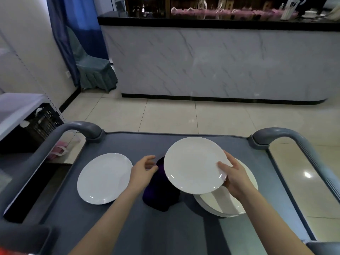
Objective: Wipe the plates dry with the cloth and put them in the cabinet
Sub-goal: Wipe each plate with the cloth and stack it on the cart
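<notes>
One cart (147, 227) carries it all. The stack (220, 205) sits at your right, within easy reach. Its top plate (193, 164) is raised and tilted, probably for wiping; a lone plate (104, 178) lies left, likely set aside. The cloth (160, 192) lies between them. Your right hand (235, 178) has its fingers clamped on the top plate's rim; your left hand (143, 168) hovers at the cloth, fingers apart, empty.

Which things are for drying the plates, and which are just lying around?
For the job: lifted plate in the right hand; plate stack under it; single plate on the cart; purple cloth by the left hand.
Just lying around: black crate, covered chair, pink bag, marble counter.
</notes>
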